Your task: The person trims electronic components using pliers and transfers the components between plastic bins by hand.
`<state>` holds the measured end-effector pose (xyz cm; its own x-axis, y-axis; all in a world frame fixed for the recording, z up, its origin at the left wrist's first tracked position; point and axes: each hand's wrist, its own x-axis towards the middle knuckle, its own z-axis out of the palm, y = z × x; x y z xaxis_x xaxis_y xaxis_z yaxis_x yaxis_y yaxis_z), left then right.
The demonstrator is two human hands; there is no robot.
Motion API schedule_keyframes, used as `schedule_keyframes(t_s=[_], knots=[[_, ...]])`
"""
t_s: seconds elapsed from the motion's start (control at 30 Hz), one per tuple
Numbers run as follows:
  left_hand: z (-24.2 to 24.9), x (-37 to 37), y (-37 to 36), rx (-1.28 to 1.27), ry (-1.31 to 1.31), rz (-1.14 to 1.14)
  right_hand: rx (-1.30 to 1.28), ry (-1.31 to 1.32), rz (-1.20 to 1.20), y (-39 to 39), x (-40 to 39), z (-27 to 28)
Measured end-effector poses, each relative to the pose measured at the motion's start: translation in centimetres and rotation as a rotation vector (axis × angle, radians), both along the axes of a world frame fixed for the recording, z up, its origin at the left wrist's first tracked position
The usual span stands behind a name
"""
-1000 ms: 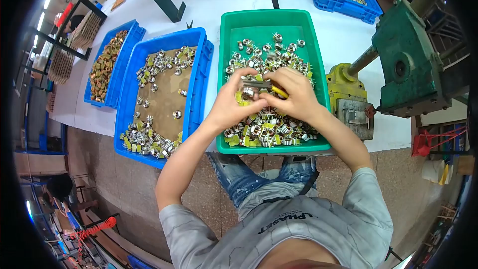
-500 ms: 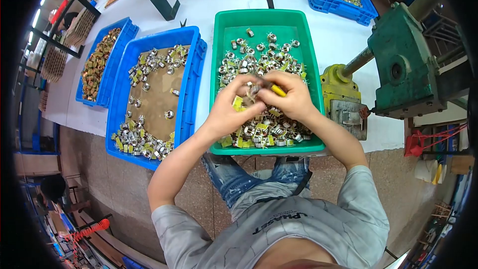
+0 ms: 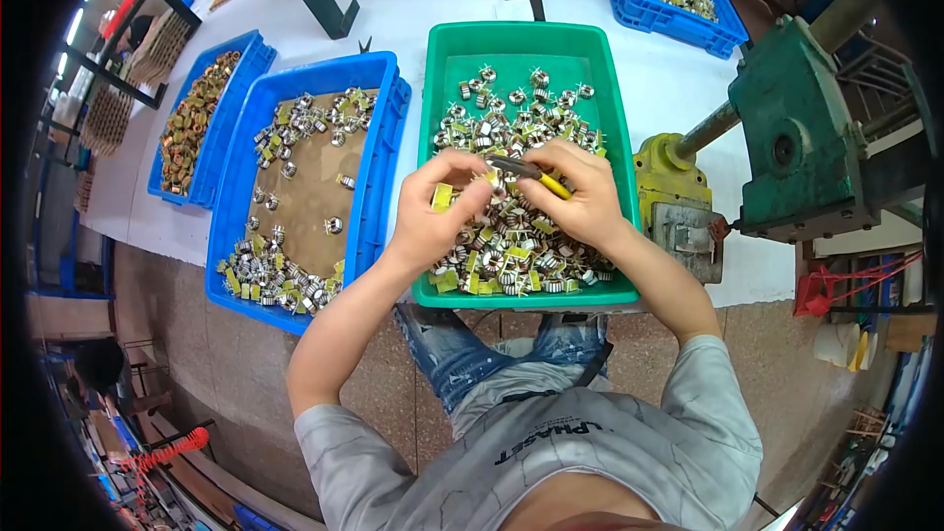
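My right hand [image 3: 578, 189] is closed around a yellow-handled tool [image 3: 554, 184] that looks like pliers, its dark metal end pointing left toward my other hand. My left hand [image 3: 440, 205] has its thumb and fingers curled together at a small wire-wound coil [image 3: 493, 178], mostly hidden by the fingertips. Both hands are over a green tray [image 3: 425, 265]. Under them lies a heap of ring-shaped wound coils [image 3: 511, 258], many with yellow tabs and thin wire leads.
Left of the green tray stands a blue tray [image 3: 385, 177] with coils on brown board; beyond it, another blue tray [image 3: 258, 64] holds copper-coloured parts. A blue crate [image 3: 723, 34] of coils sits back right. A green and yellow machine [image 3: 796, 138] stands close on the right.
My left hand has moved slightly left and down, opening a gap between my hands. The tool's dark end now shows more clearly.
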<state>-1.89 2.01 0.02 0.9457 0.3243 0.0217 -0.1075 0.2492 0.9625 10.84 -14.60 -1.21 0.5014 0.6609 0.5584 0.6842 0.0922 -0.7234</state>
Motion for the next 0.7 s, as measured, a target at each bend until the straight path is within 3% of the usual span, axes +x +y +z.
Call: schedule_keyframes(t_s=[0.13,0.3,0.7], knots=[[0.4,-0.2,0.3,0.730,-0.168,0.139,0.003,-0.146,0.043,-0.1,0.6,-0.1],[0.7,-0.6,2.0,0.834,-0.140,-0.017,0.000,-0.273,0.126,-0.3,1.3,-0.4],[0.4,-0.7,2.8,0.822,-0.105,-0.109,-0.070,-0.315,0.187,-0.5,1.1,-0.3]])
